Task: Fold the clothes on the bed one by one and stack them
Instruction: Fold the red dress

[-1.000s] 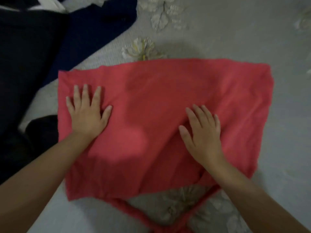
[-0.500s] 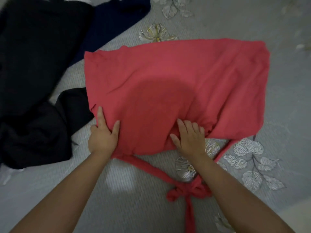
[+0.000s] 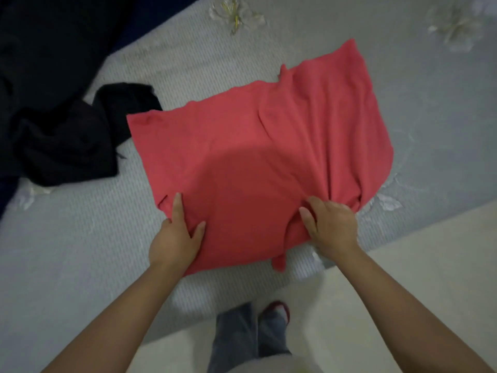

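Note:
A red garment (image 3: pixel 255 146) lies spread on the grey bed (image 3: pixel 67 251), with folds bunched along its right side and a short strap end hanging off its near edge. My left hand (image 3: pixel 177 235) grips the garment's near left edge, thumb on top of the cloth. At the near right edge, my right hand (image 3: pixel 330 224) holds a gathered bunch of the red fabric. Both forearms reach in from the bottom of the view.
A crumpled black garment (image 3: pixel 70 141) lies left of the red one, with more dark clothing (image 3: pixel 48 36) at the far left. The bed's near edge runs diagonally at right, with pale floor (image 3: pixel 430 265) beyond. My legs and feet (image 3: pixel 250 335) stand below.
My hands slid from the flat middle of the red garment to its near edge and took hold of it. The cloth has been pulled nearer and bunched on the right; its straps are now tucked under.

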